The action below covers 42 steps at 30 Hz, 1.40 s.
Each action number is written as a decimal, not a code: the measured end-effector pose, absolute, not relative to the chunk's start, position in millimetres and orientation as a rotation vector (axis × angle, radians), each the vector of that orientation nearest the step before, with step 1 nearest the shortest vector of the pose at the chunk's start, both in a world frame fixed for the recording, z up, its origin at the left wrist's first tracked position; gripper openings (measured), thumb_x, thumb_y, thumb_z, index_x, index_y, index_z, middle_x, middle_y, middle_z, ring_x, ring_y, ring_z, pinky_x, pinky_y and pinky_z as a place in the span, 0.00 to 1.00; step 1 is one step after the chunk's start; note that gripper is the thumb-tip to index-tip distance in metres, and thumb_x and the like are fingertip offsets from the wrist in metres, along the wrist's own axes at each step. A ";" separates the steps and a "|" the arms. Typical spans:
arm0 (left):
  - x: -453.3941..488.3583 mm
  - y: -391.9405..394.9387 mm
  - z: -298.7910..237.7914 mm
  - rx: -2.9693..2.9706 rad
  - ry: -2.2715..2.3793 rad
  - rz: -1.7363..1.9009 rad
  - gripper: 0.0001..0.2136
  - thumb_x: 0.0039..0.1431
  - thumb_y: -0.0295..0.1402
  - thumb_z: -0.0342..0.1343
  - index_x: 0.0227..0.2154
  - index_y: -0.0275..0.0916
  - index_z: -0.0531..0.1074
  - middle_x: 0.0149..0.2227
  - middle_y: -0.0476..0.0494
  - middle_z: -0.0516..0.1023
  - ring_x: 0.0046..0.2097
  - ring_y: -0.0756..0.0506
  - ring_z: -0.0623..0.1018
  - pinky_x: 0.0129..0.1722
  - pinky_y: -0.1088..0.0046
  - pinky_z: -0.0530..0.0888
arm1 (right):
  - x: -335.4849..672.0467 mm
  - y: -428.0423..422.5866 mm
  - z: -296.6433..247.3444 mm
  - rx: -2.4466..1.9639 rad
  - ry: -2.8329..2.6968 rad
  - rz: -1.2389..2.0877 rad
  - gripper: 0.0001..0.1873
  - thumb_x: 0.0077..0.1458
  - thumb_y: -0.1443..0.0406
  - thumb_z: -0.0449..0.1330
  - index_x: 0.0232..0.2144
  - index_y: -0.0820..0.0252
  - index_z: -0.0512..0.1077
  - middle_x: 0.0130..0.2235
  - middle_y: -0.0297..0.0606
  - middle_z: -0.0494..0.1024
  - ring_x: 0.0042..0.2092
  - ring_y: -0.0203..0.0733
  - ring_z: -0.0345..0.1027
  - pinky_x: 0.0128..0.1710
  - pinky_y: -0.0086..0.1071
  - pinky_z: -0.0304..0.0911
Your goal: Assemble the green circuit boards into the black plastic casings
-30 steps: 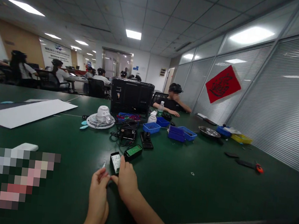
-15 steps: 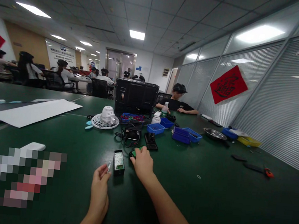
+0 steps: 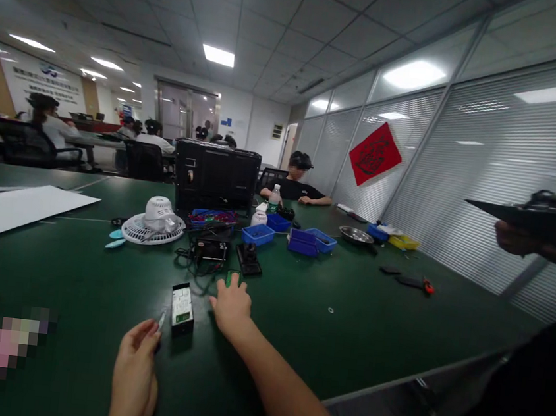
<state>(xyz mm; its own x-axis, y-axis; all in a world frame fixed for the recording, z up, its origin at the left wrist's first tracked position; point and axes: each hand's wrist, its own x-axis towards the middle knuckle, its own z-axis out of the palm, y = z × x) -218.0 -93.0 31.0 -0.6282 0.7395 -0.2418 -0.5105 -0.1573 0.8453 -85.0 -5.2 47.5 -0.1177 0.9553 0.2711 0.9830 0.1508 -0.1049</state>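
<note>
My left hand point(image 3: 137, 359) is closed, pinching a small thin, pale shiny piece point(image 3: 162, 320) between thumb and fingertips; its kind is too small to tell. Just right of it on the green table stands an open narrow black box point(image 3: 181, 323) with a white-and-green circuit board point(image 3: 182, 302) inside. My right hand point(image 3: 234, 306) lies palm down beyond the box, fingers spread. Its fingertips touch or hover over a flat green piece point(image 3: 233, 276), partly hidden by the fingers.
Behind are a black device with cables point(image 3: 211, 250), a black stand point(image 3: 248, 261), blue trays point(image 3: 258, 234), a white fan part point(image 3: 154, 225) and a large black casing point(image 3: 216, 178). A metal bowl point(image 3: 356, 236) and orange-tipped tool point(image 3: 427, 286) lie right. A person point(image 3: 517, 392) stands at the right edge.
The view has swung right, bringing a person holding a dark flat object into sight. My right hand's fingers have spread over the green piece. My left hand still pinches the small piece.
</note>
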 end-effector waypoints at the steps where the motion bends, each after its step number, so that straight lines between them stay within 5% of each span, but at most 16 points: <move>1: -217.6 -93.3 31.8 0.289 1.255 1.888 0.07 0.46 0.23 0.54 0.30 0.39 0.68 0.36 0.51 0.69 0.41 0.52 0.70 0.56 0.64 0.58 | -81.4 -6.0 46.5 -1.880 -2.152 -0.151 0.14 0.54 0.58 0.54 0.43 0.53 0.65 0.51 0.45 0.59 0.46 0.48 0.60 0.35 0.37 0.63; 5: -217.4 -95.4 34.4 0.268 1.245 1.865 0.06 0.47 0.24 0.54 0.29 0.39 0.68 0.36 0.51 0.69 0.40 0.53 0.70 0.56 0.66 0.58 | -62.6 -10.0 43.5 -1.834 -2.157 -0.192 0.12 0.54 0.69 0.50 0.41 0.54 0.65 0.49 0.45 0.61 0.45 0.45 0.60 0.35 0.34 0.63; 12: -220.5 -95.3 28.9 0.262 1.229 1.847 0.06 0.48 0.25 0.55 0.31 0.40 0.69 0.38 0.51 0.70 0.43 0.51 0.70 0.57 0.64 0.56 | 39.5 7.1 64.5 -1.894 -1.887 -0.261 0.11 0.50 0.69 0.53 0.39 0.56 0.67 0.46 0.43 0.63 0.43 0.44 0.59 0.34 0.31 0.59; 17: -222.1 -90.0 20.6 0.319 1.260 1.845 0.07 0.48 0.26 0.54 0.32 0.41 0.68 0.38 0.51 0.70 0.44 0.51 0.70 0.55 0.67 0.60 | 142.1 36.0 75.7 -2.068 -1.659 -0.238 0.09 0.50 0.70 0.51 0.34 0.59 0.68 0.41 0.48 0.64 0.42 0.49 0.61 0.34 0.40 0.57; 25: -220.9 -88.0 27.7 0.327 1.249 1.838 0.11 0.48 0.21 0.52 0.34 0.40 0.68 0.40 0.47 0.70 0.49 0.48 0.69 0.54 0.67 0.61 | 222.0 58.9 48.4 -2.069 -1.460 -0.117 0.08 0.47 0.68 0.49 0.30 0.57 0.67 0.43 0.44 0.64 0.50 0.57 0.55 0.39 0.54 0.52; 30: -217.6 -84.4 31.0 0.312 1.179 1.804 0.13 0.49 0.18 0.50 0.36 0.38 0.67 0.44 0.43 0.70 0.49 0.49 0.69 0.54 0.69 0.61 | 135.1 42.5 69.7 -1.901 -1.586 -0.292 0.08 0.50 0.64 0.52 0.33 0.54 0.69 0.46 0.44 0.65 0.54 0.57 0.52 0.44 0.51 0.48; 34: -215.1 -84.1 32.8 0.273 1.125 1.806 0.14 0.49 0.17 0.50 0.37 0.38 0.66 0.45 0.42 0.70 0.48 0.50 0.71 0.52 0.71 0.64 | -15.4 -5.7 78.9 -1.645 -2.066 0.308 0.21 0.54 0.55 0.48 0.44 0.61 0.67 0.41 0.44 0.71 0.40 0.45 0.66 0.38 0.34 0.58; 37: -219.0 -87.0 33.4 0.227 1.084 1.795 0.15 0.48 0.14 0.49 0.36 0.38 0.66 0.45 0.41 0.71 0.46 0.51 0.73 0.49 0.73 0.66 | -102.2 -37.1 69.4 -1.529 -2.247 0.390 0.37 0.49 0.50 0.53 0.56 0.64 0.55 0.45 0.47 0.71 0.44 0.47 0.65 0.41 0.34 0.58; 39: -225.2 -88.6 33.6 0.206 1.080 1.780 0.14 0.48 0.14 0.48 0.36 0.37 0.66 0.45 0.39 0.71 0.44 0.51 0.74 0.47 0.75 0.68 | -131.4 -44.8 60.9 -1.571 -2.304 0.326 0.43 0.47 0.51 0.55 0.59 0.70 0.49 0.45 0.54 0.70 0.46 0.52 0.65 0.41 0.38 0.59; 42: -236.3 -86.3 35.4 0.201 1.127 1.764 0.13 0.49 0.14 0.47 0.35 0.35 0.66 0.46 0.38 0.71 0.42 0.52 0.74 0.44 0.77 0.69 | -142.4 -38.5 50.7 -1.604 -2.228 0.351 0.38 0.48 0.60 0.54 0.58 0.73 0.49 0.47 0.57 0.69 0.47 0.52 0.64 0.43 0.38 0.59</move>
